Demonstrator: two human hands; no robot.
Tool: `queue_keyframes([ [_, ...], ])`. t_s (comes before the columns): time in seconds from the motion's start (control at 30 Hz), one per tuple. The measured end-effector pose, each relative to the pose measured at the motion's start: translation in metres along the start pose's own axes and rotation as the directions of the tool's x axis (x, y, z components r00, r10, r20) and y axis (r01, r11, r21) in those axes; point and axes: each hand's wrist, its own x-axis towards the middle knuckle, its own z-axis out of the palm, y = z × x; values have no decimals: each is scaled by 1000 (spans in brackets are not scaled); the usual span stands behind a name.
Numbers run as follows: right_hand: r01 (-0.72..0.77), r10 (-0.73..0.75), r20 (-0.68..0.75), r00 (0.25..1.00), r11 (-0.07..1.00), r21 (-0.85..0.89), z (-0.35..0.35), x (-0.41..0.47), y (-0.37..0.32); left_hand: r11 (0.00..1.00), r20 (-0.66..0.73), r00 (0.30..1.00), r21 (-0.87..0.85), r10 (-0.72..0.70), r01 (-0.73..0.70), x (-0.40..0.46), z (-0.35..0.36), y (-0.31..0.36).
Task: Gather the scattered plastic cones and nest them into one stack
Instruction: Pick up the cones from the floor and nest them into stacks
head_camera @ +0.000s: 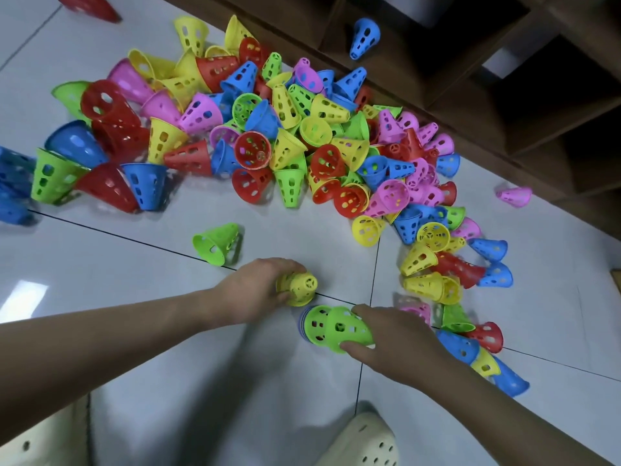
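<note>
A big pile of perforated plastic cones (285, 139), red, yellow, green, blue and pink, sprawls over the white tiled floor (134, 348). My left hand (255, 290) grips a yellow cone (300, 287) whose narrow tip points right. My right hand (393, 334) holds a short nested stack (332, 327) lying on its side; its outer cone is green and blue and purple rims show at its left end. The two sit a little apart. A single green cone (216, 243) lies alone just beyond my left hand.
A dark wooden shelf unit (470, 79) runs along the far right, with one blue cone (364, 37) inside it. A pink cone (514, 196) lies by its base. More cones trail down the right side (470, 348). Two cream perforated clogs (366, 442) are at the bottom edge.
</note>
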Motion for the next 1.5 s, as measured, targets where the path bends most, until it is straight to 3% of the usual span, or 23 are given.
queue_keyframes([
  [0.17, 22, -22, 15, 1000, 999, 23, 9, 6, 1, 996, -38, 999, 86, -18, 21, -11, -13, -16],
  [0.33, 46, -40, -62, 997, 993, 111, 0, 16, 2, 962, -312, 950, 250, -23, 105, -32, -36, -51],
  [0.53, 144, -85, -228, 970, 955, 259, -30, 49, -34, 927, -608, 778, 182, -155, 327, -68, -82, -90],
  [0.67, 327, -187, -336, 923, 842, 430, -29, 89, -79, 843, -768, 579, 95, -276, 529, -86, -114, -119],
  [0.73, 395, -285, -316, 905, 838, 375, -25, 113, -98, 815, -808, 481, 2, -340, 579, -92, -126, -129],
  [0.8, 430, -350, -276, 895, 842, 327, -22, 143, -113, 801, -831, 427, -37, -357, 597, -98, -136, -140],
  [0.97, 378, -321, -218, 922, 869, 320, -18, 202, -137, 791, -864, 298, -171, -407, 587, -105, -167, -162],
  [1.13, 393, -327, -259, 909, 880, 266, -17, 228, -151, 795, -810, 375, -174, -451, 581, -102, -193, -177],
  [1.33, 366, -315, -229, 921, 902, 228, -20, 245, -173, 830, -699, 540, -139, -468, 540, -98, -198, -186],
  [1.5, 340, -295, -207, 933, 912, 231, -14, 250, -188, 787, -677, 544, -86, -496, 611, -103, -190, -182],
])
